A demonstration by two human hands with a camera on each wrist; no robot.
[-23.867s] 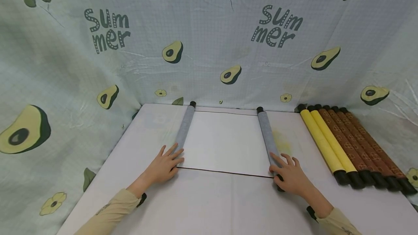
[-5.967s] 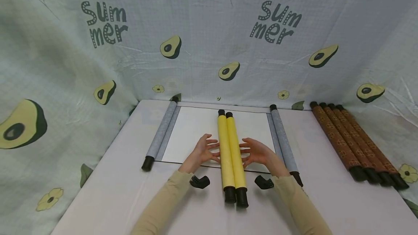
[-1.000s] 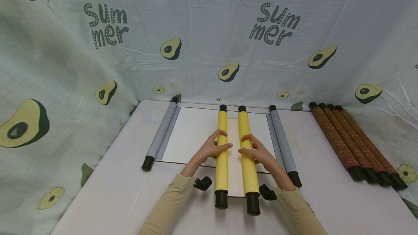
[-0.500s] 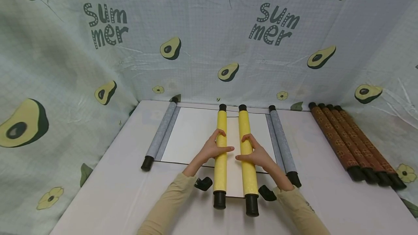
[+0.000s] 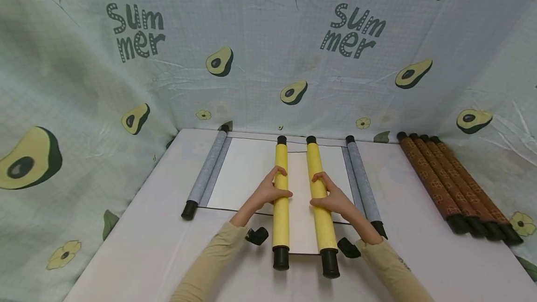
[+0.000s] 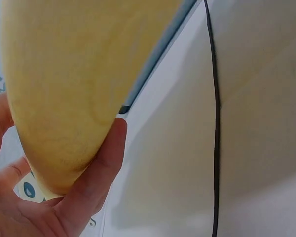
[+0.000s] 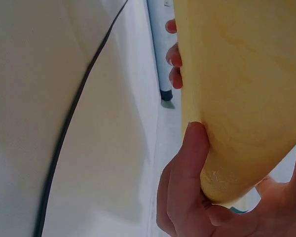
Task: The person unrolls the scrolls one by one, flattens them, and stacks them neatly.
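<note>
A yellow scroll lies partly unrolled at the table's middle, with a strip of pale paper (image 5: 301,227) between its two black-capped rolls. My left hand (image 5: 271,189) grips the left yellow roll (image 5: 282,220), fingers over its far side and thumb across its inner side. The right yellow roll (image 5: 324,232) is held likewise by my right hand (image 5: 331,197). Close up, the left wrist view shows fingers (image 6: 96,177) curled about the yellow roll (image 6: 79,89). In the right wrist view the other yellow roll (image 7: 241,98) fills the grip. Underneath lies an opened grey-edged scroll with a white sheet (image 5: 247,167).
Grey rolls of the lower scroll lie left (image 5: 208,169) and right (image 5: 363,178) of the hands. Several brown patterned scrolls (image 5: 457,185) lie side by side at the table's right. A printed cloth (image 5: 251,36) hangs behind and at both sides.
The grey rolls stand farther apart than at first. The yellow scroll came from the right-hand row; its rolls lay together, then parted. Lately both hands moved slightly outward, widening the paper strip.
</note>
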